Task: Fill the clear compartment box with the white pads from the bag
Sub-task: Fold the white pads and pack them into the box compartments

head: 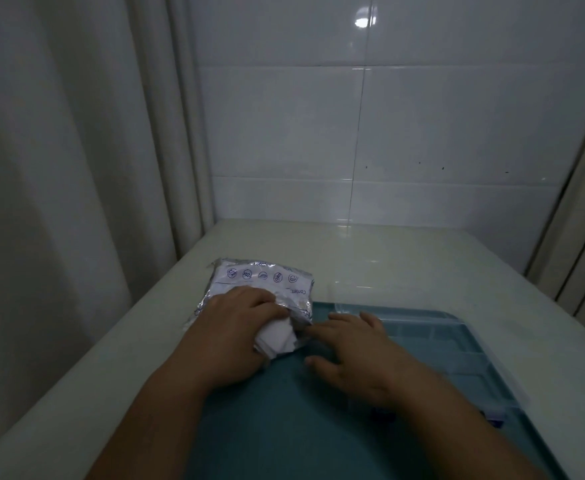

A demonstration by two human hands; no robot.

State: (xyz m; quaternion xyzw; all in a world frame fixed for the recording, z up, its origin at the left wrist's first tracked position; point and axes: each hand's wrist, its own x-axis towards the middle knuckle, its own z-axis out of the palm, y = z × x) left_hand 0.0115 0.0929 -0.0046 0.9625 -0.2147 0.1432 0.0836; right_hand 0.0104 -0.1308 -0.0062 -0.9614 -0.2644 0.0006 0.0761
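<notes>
A silvery bag with blue printed icons lies on the white table, at the left far corner of a teal tray. My left hand rests on the bag's near end and grips a bunch of white pads coming out of its mouth. My right hand lies just to the right of the pads with fingers spread, its fingertips at the bag's opening. The clear compartment box sits on the tray to the right, its open lid standing up behind it; my right wrist hides its near left part.
The teal tray covers the near middle of the white table. A tiled wall stands close behind. A pale curtain hangs along the left table edge, and another curtain at the far right.
</notes>
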